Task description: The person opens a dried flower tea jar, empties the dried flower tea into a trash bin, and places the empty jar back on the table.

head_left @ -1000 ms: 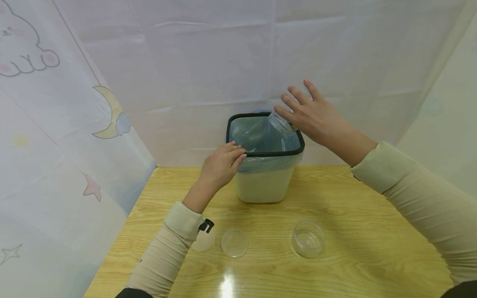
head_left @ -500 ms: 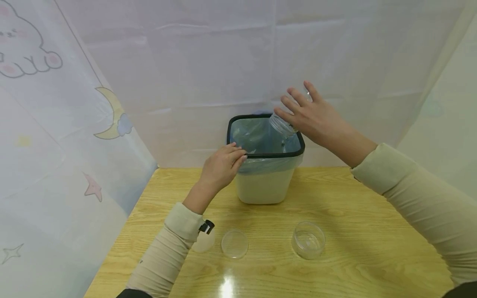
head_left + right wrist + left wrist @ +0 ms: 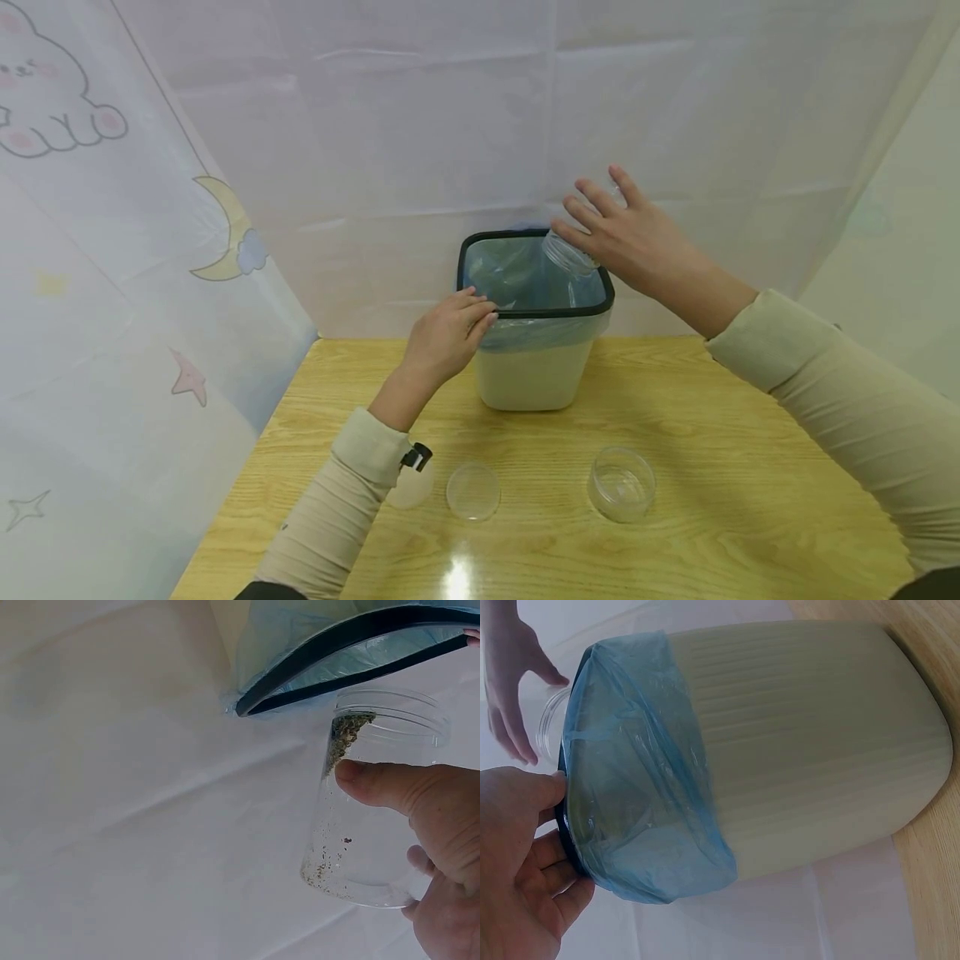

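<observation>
My right hand (image 3: 637, 233) holds a clear plastic jar (image 3: 360, 862) tilted at the right side of a cream trash bin (image 3: 532, 375), its threaded mouth over the bin opening. Dark, crumbly dried flakes (image 3: 346, 739) cling along the jar wall near the mouth, and specks dot its base. The right thumb lies along the jar wall. With thumb and fingers, my left hand (image 3: 525, 847) grips the bin's black rim (image 3: 547, 313) at the near left corner. A translucent blue liner (image 3: 637, 772) is folded over that rim.
On the wooden table (image 3: 720, 417) in front of the bin are a clear round container (image 3: 622, 485), a clear disc-shaped lid (image 3: 473, 492) and a whitish disc (image 3: 412, 487) partly behind the left forearm. A pale sheet (image 3: 390, 167) hangs close behind the bin.
Both hands, the jar and the bin stay almost in place. The right fingers shift very slightly on the jar; the head view drifts a little.
</observation>
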Available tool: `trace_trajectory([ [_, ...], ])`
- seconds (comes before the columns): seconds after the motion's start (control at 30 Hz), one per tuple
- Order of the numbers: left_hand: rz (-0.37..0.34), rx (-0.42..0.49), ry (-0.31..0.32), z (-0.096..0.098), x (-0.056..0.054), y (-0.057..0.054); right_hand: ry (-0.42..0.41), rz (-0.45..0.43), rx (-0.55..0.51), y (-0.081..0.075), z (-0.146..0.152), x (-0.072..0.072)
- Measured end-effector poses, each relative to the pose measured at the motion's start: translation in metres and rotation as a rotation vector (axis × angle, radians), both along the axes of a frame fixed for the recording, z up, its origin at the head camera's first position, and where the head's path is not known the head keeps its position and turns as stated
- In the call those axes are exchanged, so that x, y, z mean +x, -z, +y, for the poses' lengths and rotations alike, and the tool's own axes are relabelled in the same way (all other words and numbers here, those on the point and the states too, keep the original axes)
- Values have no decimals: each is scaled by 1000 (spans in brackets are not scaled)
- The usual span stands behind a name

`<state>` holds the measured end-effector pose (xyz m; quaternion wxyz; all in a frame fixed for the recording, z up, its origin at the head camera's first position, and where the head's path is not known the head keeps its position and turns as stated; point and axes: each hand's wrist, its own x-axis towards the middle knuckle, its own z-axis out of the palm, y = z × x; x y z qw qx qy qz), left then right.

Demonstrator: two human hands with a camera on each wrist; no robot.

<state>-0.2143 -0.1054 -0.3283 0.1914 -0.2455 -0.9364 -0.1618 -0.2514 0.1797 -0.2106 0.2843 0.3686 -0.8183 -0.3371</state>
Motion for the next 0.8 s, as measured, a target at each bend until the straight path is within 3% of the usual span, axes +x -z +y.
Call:
trace_trajectory([
  [0.8,-6,-6,-10,-1,1,-1,-35,16,20,2,-4,-2],
])
